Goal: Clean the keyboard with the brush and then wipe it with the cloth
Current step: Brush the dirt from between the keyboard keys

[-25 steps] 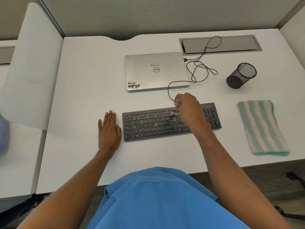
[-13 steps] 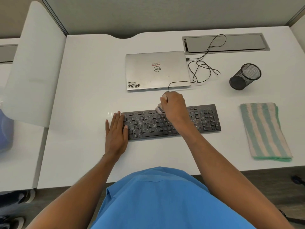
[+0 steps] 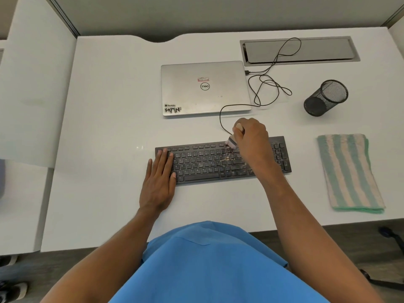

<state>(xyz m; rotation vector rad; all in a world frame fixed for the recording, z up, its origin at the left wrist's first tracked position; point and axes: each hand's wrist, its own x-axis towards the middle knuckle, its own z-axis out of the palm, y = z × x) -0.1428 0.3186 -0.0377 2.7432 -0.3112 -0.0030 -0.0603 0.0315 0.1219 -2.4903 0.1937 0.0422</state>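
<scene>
A black keyboard (image 3: pixel 203 162) lies on the white desk, with pale crumbs scattered over its right-hand keys. My right hand (image 3: pixel 251 138) grips a small brush (image 3: pixel 232 142) whose bristles touch the top rows right of the keyboard's middle. My left hand (image 3: pixel 158 182) lies flat with straight fingers on the keyboard's left end. A green and cream striped cloth (image 3: pixel 347 171) lies folded on the desk to the right of the keyboard, apart from both hands.
A shut silver laptop (image 3: pixel 204 88) sits behind the keyboard, with a black cable (image 3: pixel 269 86) looping to its right. A black mesh pen cup (image 3: pixel 325 98) stands at the back right. A grey cable hatch (image 3: pixel 299 50) is set into the desk. Partition panels (image 3: pixel 32 84) stand at left.
My right hand has moved the brush rightward along the keyboard's upper rows from the middle. My left hand has stayed on the keyboard's left end, slightly further onto the keys.
</scene>
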